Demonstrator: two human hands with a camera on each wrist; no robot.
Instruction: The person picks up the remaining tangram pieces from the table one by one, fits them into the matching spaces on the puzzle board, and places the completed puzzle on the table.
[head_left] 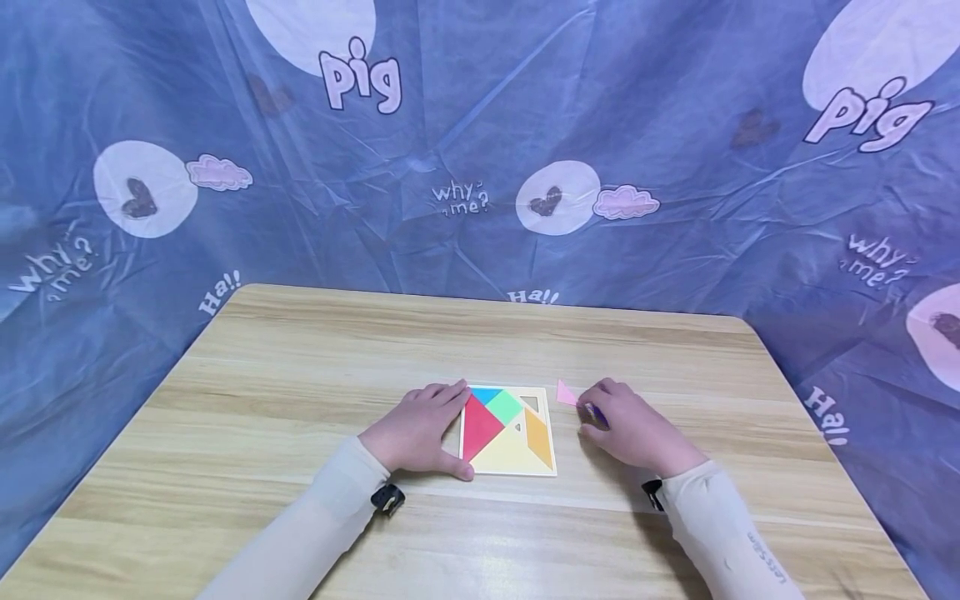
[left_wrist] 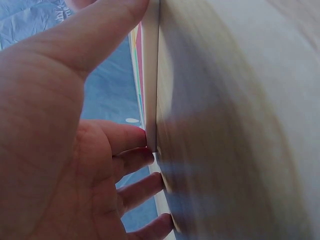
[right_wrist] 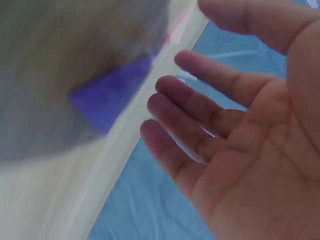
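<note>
A square tangram board (head_left: 553,450) with a cream frame lies on the table. In it lie a red triangle (head_left: 480,429), a blue triangle (head_left: 483,394), a green square (head_left: 505,407) and an orange parallelogram (head_left: 537,437). My left hand (head_left: 422,429) grips the board's left side, thumb at the near corner and fingers at the far one. To the right of the board, my right hand (head_left: 628,425) hovers with loosely extended fingers over a purple piece (right_wrist: 112,95), partly hidden from the head view. Beside its fingertips lies a pink triangle (head_left: 566,393).
The wooden table (head_left: 300,358) extends around the board on all sides. A blue printed cloth (head_left: 420,242) hangs behind the table and along its sides. Each wrist wears a small black device, such as the left one (head_left: 387,499).
</note>
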